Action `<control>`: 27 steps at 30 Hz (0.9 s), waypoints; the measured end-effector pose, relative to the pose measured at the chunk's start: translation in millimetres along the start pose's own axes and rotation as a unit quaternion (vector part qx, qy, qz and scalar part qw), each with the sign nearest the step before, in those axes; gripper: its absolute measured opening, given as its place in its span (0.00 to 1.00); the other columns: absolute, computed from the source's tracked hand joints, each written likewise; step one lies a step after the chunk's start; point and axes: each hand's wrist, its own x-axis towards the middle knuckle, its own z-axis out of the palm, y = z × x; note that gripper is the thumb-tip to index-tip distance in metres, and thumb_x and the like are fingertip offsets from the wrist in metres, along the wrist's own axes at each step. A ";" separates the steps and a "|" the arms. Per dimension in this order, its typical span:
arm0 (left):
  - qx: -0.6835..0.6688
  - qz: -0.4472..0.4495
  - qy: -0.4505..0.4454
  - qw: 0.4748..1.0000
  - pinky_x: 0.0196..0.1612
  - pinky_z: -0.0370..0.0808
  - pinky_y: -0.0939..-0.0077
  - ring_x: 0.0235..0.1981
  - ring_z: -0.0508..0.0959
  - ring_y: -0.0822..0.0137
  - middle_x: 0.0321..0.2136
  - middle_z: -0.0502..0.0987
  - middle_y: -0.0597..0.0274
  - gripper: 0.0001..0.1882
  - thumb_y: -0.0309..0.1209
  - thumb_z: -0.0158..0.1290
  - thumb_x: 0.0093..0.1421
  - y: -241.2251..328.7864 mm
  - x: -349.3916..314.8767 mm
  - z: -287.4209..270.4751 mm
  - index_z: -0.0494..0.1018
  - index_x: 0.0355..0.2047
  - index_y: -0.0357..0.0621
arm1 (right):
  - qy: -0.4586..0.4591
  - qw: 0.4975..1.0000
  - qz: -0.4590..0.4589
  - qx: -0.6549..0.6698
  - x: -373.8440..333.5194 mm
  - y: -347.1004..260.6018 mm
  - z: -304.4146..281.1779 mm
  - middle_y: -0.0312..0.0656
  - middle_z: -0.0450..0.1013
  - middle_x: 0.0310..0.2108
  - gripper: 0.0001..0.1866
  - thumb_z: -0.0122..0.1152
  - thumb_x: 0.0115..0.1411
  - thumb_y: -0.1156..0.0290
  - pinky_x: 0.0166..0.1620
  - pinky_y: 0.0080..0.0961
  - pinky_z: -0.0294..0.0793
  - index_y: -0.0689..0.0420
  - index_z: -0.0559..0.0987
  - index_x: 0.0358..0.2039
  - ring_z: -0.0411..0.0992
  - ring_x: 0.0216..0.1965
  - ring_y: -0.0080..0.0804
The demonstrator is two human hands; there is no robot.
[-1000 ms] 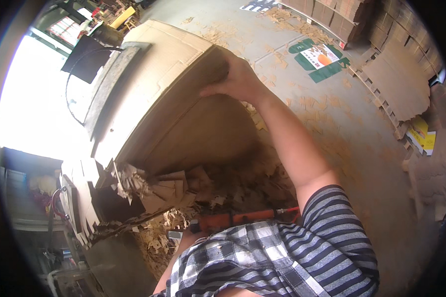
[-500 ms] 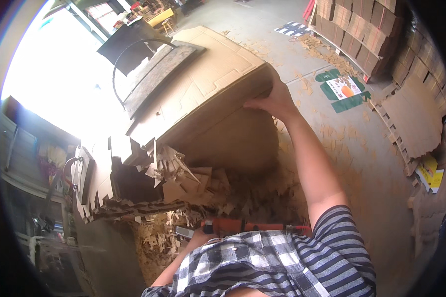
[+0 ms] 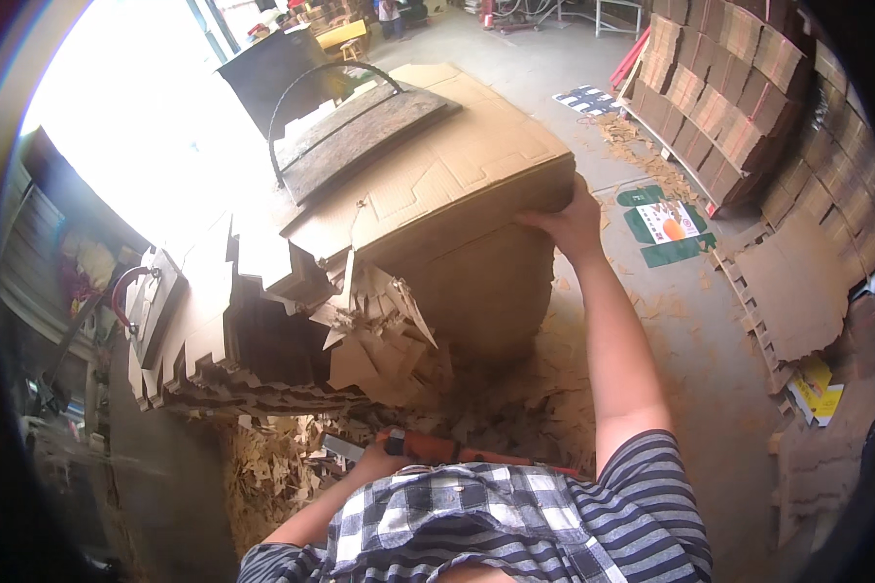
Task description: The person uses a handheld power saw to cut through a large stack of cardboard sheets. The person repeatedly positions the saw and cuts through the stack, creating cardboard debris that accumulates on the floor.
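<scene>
A tall stack of die-cut cardboard sheets [image 3: 496,126] stands in front of me. My right hand [image 3: 572,225] grips its right corner, thumb against the near side, the other fingers partly hidden round the edge. Low by my body, my left hand [image 3: 377,461] is closed round an orange-red power tool [image 3: 428,448] with a flat metal end [image 3: 342,447] pointing left. Torn cardboard scraps [image 3: 384,335] hang from the stack's near left corner. On top of the stack lies a dark flat board [image 3: 374,136] with a curved handle.
Another notched cardboard stack [image 3: 199,335] at the left carries a smaller board with a red handle [image 3: 126,296]. Loose scraps [image 3: 282,466] pile up below. Bundled cardboard [image 3: 700,92] stands at the far right, near a printed green and white sheet [image 3: 666,228] on the floor.
The view has shifted, and the stack now appears farther right and lower. The torn scraps at its near corner hang farther out. Both hands keep their holds.
</scene>
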 end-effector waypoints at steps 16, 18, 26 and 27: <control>0.079 0.039 0.092 0.992 0.40 0.67 0.75 0.37 0.72 0.63 0.34 0.72 0.53 0.36 0.42 0.61 0.31 -121.9 65.4 2.3 0.63 0.41 0.38 | 0.008 1.000 0.008 0.011 -2.4 12.6 4.0 0.47 0.65 0.42 0.44 0.72 0.25 0.64 0.47 0.28 0.63 0.61 0.61 0.45 0.63 0.45 0.39; 0.031 0.033 0.048 0.998 0.43 0.66 0.74 0.41 0.70 0.59 0.38 0.70 0.50 0.41 0.45 0.61 0.29 -59.4 42.5 -3.3 0.62 0.43 0.39 | 0.018 1.000 0.001 -0.013 -4.0 20.7 -4.2 0.47 0.65 0.42 0.44 0.72 0.26 0.63 0.46 0.28 0.64 0.61 0.61 0.45 0.64 0.44 0.39; 0.049 0.021 0.058 0.997 0.42 0.67 0.73 0.40 0.70 0.60 0.37 0.70 0.50 0.39 0.43 0.59 0.31 -66.0 55.9 4.9 0.62 0.44 0.40 | -0.012 0.999 -0.001 0.033 -9.3 12.8 1.5 0.48 0.64 0.43 0.43 0.71 0.28 0.63 0.47 0.29 0.62 0.62 0.60 0.45 0.63 0.45 0.39; 0.047 0.027 0.056 0.997 0.42 0.67 0.73 0.40 0.70 0.60 0.37 0.70 0.50 0.38 0.43 0.59 0.31 -62.5 56.0 5.3 0.62 0.44 0.40 | -0.027 0.999 -0.003 0.041 -8.8 12.1 -0.3 0.48 0.63 0.43 0.43 0.71 0.28 0.63 0.47 0.29 0.62 0.62 0.59 0.46 0.62 0.46 0.40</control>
